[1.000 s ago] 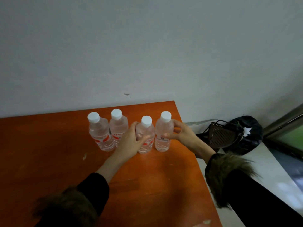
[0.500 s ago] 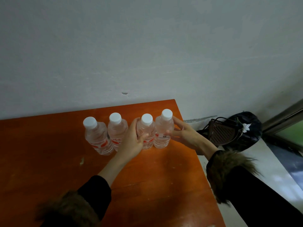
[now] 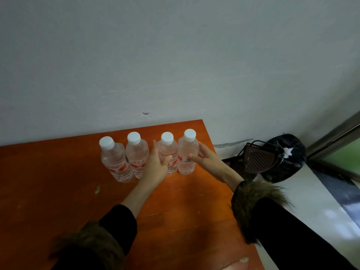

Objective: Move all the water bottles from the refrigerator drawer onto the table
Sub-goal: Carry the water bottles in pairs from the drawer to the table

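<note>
Head view: four water bottles stand upright in a row on the orange counter (image 3: pixel 58 191), near its far edge at about 12 o'clock from the person. From the left they are the first bottle (image 3: pixel 115 160), the second bottle (image 3: pixel 136 154), the third bottle (image 3: pixel 168 152) and the fourth bottle (image 3: pixel 188 152). The left hand (image 3: pixel 155 168) has its grip on the third bottle, fingers on its left side and thumb across the front. The right hand (image 3: pixel 206 160) cups the fourth bottle from 3 o'clock, thumb on the label.

The step looks like setting down and straightening the last pair in the row. Next, both grips need to let go without tipping the bottles, then a return to the refrigerator drawer, which is out of view, to check for more.

Against half a second ago, the first two bottles stand a little closer to each other, and both hands remain on the same bottles, fingers somewhat looser.

At 3 o'clock, off the counter, a dark bag (image 3: pixel 284 156) lies on the floor.
</note>
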A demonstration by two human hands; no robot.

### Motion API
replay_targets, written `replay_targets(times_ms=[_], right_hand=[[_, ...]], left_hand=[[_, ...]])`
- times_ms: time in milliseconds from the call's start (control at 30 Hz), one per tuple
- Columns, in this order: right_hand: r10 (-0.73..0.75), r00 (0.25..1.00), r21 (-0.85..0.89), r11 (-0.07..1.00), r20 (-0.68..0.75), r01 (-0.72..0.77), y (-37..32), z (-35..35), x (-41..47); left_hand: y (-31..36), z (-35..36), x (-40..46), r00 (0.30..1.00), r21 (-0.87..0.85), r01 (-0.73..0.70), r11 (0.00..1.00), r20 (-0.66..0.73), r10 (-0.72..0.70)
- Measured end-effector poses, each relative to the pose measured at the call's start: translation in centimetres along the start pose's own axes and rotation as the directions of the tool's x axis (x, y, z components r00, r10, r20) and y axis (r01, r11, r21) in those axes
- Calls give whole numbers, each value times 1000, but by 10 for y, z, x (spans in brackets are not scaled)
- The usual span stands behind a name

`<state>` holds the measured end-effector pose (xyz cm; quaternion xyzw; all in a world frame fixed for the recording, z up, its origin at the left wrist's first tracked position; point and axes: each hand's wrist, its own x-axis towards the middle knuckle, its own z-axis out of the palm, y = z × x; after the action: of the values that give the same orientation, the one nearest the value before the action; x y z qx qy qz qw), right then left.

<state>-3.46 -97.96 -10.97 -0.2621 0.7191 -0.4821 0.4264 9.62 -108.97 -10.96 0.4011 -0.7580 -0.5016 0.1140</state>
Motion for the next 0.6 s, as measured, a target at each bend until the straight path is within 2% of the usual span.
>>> replay_targets(times_ms=[100,233,367,467,600], right_hand=[[-43,999,-88,995,-22,41,-8,5,-17],[-82,990,-335,941,-111,40,-19,-4,-52],[-247,956,-525,841,-160,130,-38,-26,-107],[-308,930,-725,685,-203,68,-47,-48,-148],[-371,888,-894,437,-274,-94,-61,-83,-211]], left_hand=[[11,-2,-14,1000,57,0,998,-15,0],[27,-7,-48,993,75,-114,991,22,112],[54,-5,-88,966,145,-246,958,123,230],[78,0,-112,922,232,-380,895,175,346],[120,8,-135,846,474,-525,707,207,490]])
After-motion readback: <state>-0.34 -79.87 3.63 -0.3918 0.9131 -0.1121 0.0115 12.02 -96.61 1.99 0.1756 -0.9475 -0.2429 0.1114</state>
